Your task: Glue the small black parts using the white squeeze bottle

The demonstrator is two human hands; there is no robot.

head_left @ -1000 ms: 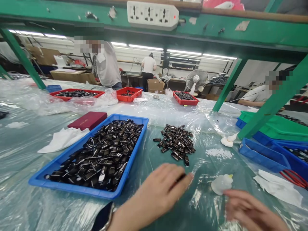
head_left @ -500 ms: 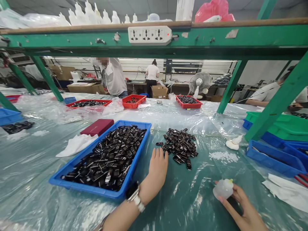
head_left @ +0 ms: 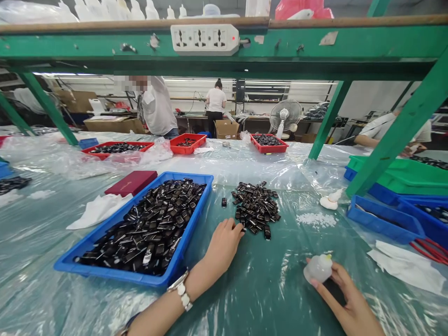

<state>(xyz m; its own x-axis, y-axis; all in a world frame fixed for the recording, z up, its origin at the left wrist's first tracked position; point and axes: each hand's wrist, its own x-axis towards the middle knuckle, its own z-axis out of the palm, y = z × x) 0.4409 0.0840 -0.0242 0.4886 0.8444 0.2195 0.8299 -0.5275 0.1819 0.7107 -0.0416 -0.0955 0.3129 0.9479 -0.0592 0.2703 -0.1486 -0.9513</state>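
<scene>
My bottle [head_left: 318, 269], near right, is cloudy white with a yellow tip. My desk [head_left: 259, 294] shows green under its clear sheet [head_left: 280, 173]. My heaped pieces [head_left: 257, 207] are glossy black with silvery glints; the left tray [head_left: 192, 231] is blue, the box [head_left: 132, 183] beyond it maroon, the far trays [head_left: 269, 149] red, my bracelet [head_left: 183, 295] white.

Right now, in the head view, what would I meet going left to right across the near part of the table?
Blue tray, lone black piece, black pile, bottle in the right hand, white sheet.
</scene>
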